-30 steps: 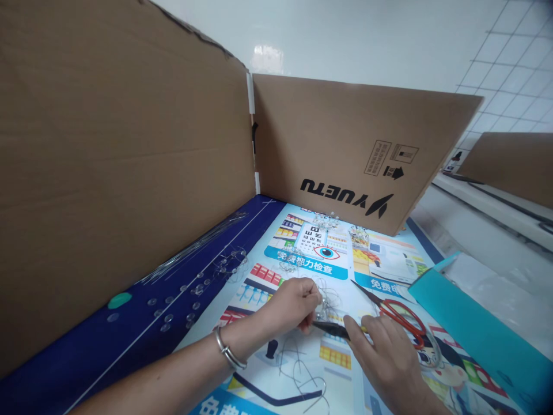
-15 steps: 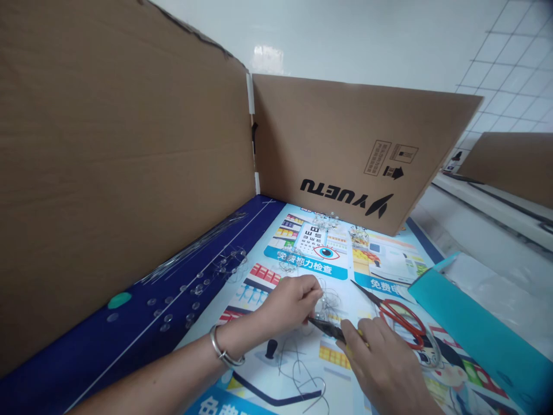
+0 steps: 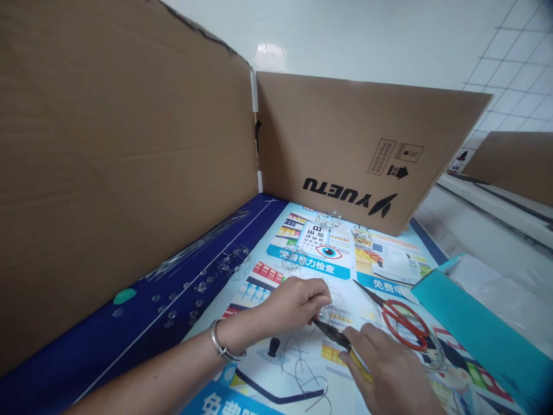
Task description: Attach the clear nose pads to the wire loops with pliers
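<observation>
My left hand (image 3: 298, 301) is closed in a pinch on a beaded wire piece (image 3: 332, 311), thin looping wire with clear beads. Part of that piece is hidden by my fingers. In my right hand (image 3: 384, 360) is a pair of pliers (image 3: 332, 332) with dark jaws and a yellow handle. Their tips reach just below my left fingertips, at the wire; whether the jaws grip it I cannot tell. Beneath both hands, loose bent wires (image 3: 302, 372) lie on the printed sheet. Scissors (image 3: 406, 325) with red handles rest beyond my right hand.
Clear beads (image 3: 171, 314) and straight wires (image 3: 194, 242) lie on the blue strip at left, near a green disc (image 3: 124, 296). More beaded wire clusters (image 3: 328, 221) sit farther back. Cardboard panels (image 3: 341, 132) stand left and behind. A turquoise box (image 3: 484, 334) is at right.
The view has shifted slightly. My right hand has turned a little, so more of the pliers' yellow handle shows. My left hand keeps its pinch on the beaded wire piece.
</observation>
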Tool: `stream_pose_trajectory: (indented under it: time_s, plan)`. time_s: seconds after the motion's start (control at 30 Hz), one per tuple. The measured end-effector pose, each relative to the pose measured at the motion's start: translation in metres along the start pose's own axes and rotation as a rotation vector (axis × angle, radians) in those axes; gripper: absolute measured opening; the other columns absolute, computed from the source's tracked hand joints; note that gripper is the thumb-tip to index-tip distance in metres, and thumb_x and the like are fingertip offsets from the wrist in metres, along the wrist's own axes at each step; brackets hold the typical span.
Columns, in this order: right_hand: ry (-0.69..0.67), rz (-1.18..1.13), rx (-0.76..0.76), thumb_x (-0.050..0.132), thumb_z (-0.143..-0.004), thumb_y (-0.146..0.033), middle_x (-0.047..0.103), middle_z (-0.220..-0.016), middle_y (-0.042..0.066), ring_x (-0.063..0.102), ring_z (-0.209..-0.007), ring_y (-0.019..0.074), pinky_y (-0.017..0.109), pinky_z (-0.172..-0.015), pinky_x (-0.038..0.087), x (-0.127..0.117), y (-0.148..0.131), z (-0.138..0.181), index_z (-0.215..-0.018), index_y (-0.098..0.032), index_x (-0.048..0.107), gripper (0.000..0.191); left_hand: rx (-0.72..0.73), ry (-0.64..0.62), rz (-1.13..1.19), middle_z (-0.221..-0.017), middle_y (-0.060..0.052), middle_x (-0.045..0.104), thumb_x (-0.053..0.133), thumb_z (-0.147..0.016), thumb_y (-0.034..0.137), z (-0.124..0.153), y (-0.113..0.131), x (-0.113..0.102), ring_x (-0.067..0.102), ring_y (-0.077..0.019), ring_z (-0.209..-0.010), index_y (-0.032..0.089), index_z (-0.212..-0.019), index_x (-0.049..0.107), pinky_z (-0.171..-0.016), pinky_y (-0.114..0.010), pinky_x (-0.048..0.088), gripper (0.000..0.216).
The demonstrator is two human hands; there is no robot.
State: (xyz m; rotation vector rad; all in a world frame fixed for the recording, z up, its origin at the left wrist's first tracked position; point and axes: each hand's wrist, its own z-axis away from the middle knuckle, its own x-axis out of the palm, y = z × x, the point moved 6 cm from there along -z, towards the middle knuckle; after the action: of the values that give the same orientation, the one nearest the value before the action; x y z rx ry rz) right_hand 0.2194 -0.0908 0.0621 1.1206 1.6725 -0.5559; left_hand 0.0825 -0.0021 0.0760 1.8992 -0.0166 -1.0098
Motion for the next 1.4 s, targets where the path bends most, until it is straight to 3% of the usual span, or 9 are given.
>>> stream_pose_trajectory:
  time_s: [0.23,0.57,0.7,0.8,0.93,1.1,1.4]
  plan:
    - [-0.095,-0.054,0.033,0.043,-0.085,-0.035,0.062,-0.076,0.005,0.06,-0.058,0.0173,0.026,-0.05,0.044,-0.001,0.001,-0.002,-0.099,-0.022,0.057,0.024,0.071,-0.015,-0.094,-0.068,0.003,0.06,0.044,-0.086,0.019,0.002,0.008,-0.002,0.053,-0.0085,-0.061,0.018,-0.077,0.058,-0.057,-0.017,0.036,0.017]
    - [-0.447,-0.239,0.238,0.04,-0.085,-0.037,0.064,-0.09,0.006,0.063,-0.078,0.0228,0.033,-0.065,0.048,0.011,0.006,0.001,-0.104,-0.025,0.057,0.029,0.127,-0.02,-0.145,-0.068,0.002,0.061,0.043,-0.087,0.019,0.002,0.012,-0.001,0.052,-0.0082,-0.059,0.017,-0.078,0.059,-0.056,-0.017,0.035,0.018]
    - [-0.489,-0.283,0.272,0.043,-0.084,-0.036,0.065,-0.088,0.006,0.063,-0.078,0.0222,0.031,-0.065,0.047,0.01,0.007,0.0,-0.101,-0.025,0.059,0.026,0.145,-0.034,-0.167,-0.065,0.001,0.06,0.043,-0.088,0.021,0.003,0.012,0.001,0.051,-0.0086,-0.057,0.017,-0.077,0.059,-0.054,-0.017,0.035,0.019]
    - [-0.412,-0.264,0.222,0.045,-0.083,-0.037,0.065,-0.084,0.004,0.063,-0.071,0.0196,0.028,-0.058,0.045,0.01,0.008,0.002,-0.098,-0.025,0.059,0.023,0.141,-0.038,-0.164,-0.063,0.001,0.06,0.043,-0.088,0.022,0.003,0.012,0.002,0.052,-0.0091,-0.056,0.017,-0.078,0.06,-0.054,-0.018,0.035,0.02]
    - [-0.185,-0.158,0.116,0.047,-0.084,-0.038,0.062,-0.082,0.004,0.06,-0.066,0.018,0.026,-0.052,0.042,0.012,0.004,0.003,-0.101,-0.025,0.056,0.024,0.107,0.007,-0.119,-0.067,0.001,0.061,0.043,-0.087,0.021,0.001,0.011,-0.004,0.053,-0.0093,-0.059,0.018,-0.077,0.059,-0.056,-0.018,0.036,0.019]
    - [0.119,-0.011,0.101,0.05,-0.083,-0.035,0.057,-0.081,0.007,0.056,-0.076,0.0212,0.032,-0.064,0.042,0.012,0.004,-0.001,-0.105,-0.019,0.055,0.027,0.014,0.086,-0.039,-0.059,0.003,0.06,0.04,-0.089,0.023,-0.003,-0.003,-0.01,0.055,-0.0091,-0.057,0.018,-0.076,0.055,-0.058,-0.018,0.038,0.021]
    - [0.228,-0.069,0.104,0.057,-0.08,-0.031,0.054,-0.088,0.009,0.051,-0.083,0.022,0.035,-0.072,0.042,0.014,0.016,0.001,-0.109,-0.016,0.052,0.033,-0.041,0.14,-0.008,-0.057,0.004,0.06,0.041,-0.088,0.025,-0.005,-0.015,-0.012,0.055,-0.0095,-0.054,0.018,-0.077,0.055,-0.055,-0.018,0.038,0.019]
